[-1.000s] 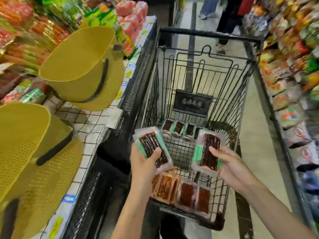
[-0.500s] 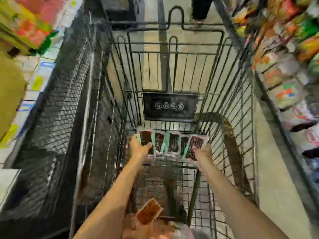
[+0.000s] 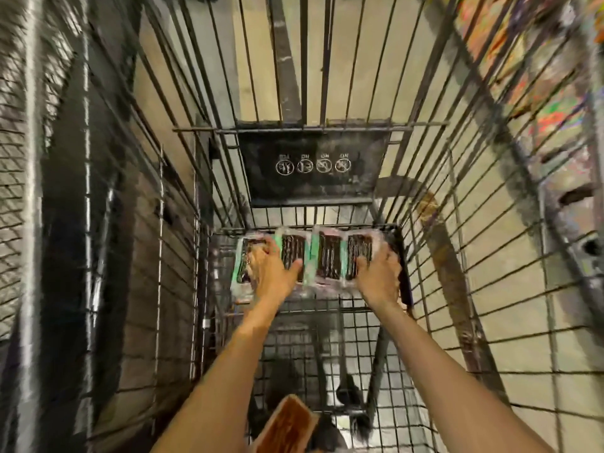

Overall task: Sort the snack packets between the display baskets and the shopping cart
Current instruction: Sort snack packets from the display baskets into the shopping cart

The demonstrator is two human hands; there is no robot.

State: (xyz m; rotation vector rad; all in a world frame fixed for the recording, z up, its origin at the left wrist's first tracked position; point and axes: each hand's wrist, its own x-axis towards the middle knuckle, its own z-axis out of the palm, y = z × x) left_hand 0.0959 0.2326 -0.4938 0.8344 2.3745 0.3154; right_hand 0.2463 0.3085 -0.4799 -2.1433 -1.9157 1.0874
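I am looking down into a black wire shopping cart (image 3: pixel 330 322). At the far end of its floor lies a row of clear snack packets with green edges and dark contents; the two middle packets (image 3: pixel 328 259) lie untouched. My left hand (image 3: pixel 271 271) grips the leftmost green-edged packet (image 3: pixel 241 268), fingers over its top and thumb out to the right. My right hand (image 3: pixel 379 277) holds the rightmost green-edged packet (image 3: pixel 359 250) at its near end. Both packets sit low, in line with the row. An orange-brown packet (image 3: pixel 287 426) shows at the bottom edge, between my forearms.
A black plate with white warning icons (image 3: pixel 313 171) hangs on the cart's front wall above the row. Wire walls close in on both sides. A black mesh panel (image 3: pixel 19 158) stands at the left. Blurred colourful shelf stock (image 3: pixel 555 93) shows at the upper right.
Both hands have carried their green-edged packets from above the cart down to the far end of its floor. My view has dipped deep inside, and the yellow baskets have left the frame.
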